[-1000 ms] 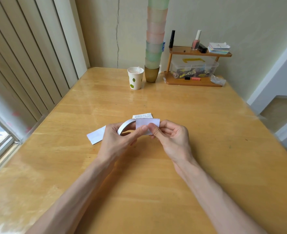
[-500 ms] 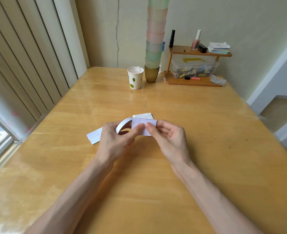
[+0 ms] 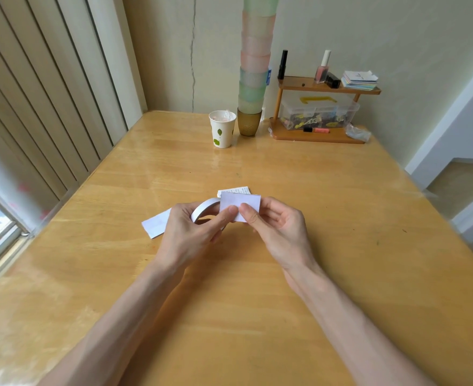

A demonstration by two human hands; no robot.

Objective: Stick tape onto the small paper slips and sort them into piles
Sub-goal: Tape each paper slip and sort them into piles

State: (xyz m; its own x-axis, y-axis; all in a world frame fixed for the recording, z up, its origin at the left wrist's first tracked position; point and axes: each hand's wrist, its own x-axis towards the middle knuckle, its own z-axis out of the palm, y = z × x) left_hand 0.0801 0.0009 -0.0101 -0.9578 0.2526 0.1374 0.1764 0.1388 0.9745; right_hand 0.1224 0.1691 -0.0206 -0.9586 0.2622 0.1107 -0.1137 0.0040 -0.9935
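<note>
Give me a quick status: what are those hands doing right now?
Left hand grips tape roll, thumb on paper slip. Right hand pinches same slip. Nothing in the way.
</note>
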